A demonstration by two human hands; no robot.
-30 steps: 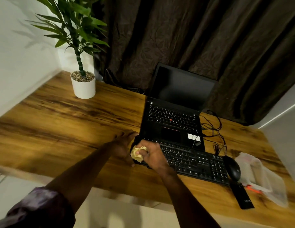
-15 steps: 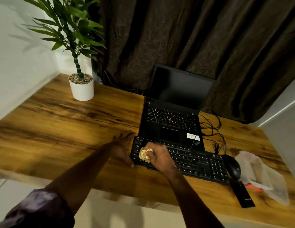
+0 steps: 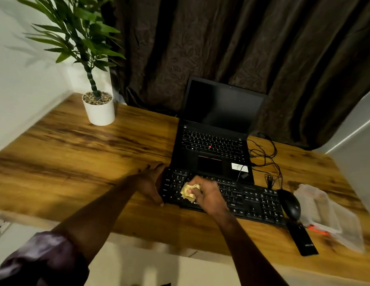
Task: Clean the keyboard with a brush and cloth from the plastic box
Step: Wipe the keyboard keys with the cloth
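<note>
1. wiping is the step in hand, seen from the head view: the right hand has its fingers curled round a crumpled yellow cloth and presses it on the left part of the black keyboard.
2. the left hand, fingers straight and holding nothing, rests against the keyboard's 9 o'clock end on the tabletop, apparently bracing it.
3. the keyboard lies at 6 o'clock of the laptop; the mouse sits just beside its 3 o'clock end, and the plastic box lies beyond that.
4. next, i judge, the cloth should travel toward 3 o'clock over the remaining keys, with light pressure and a steady brace so the keyboard does not slide.
</note>
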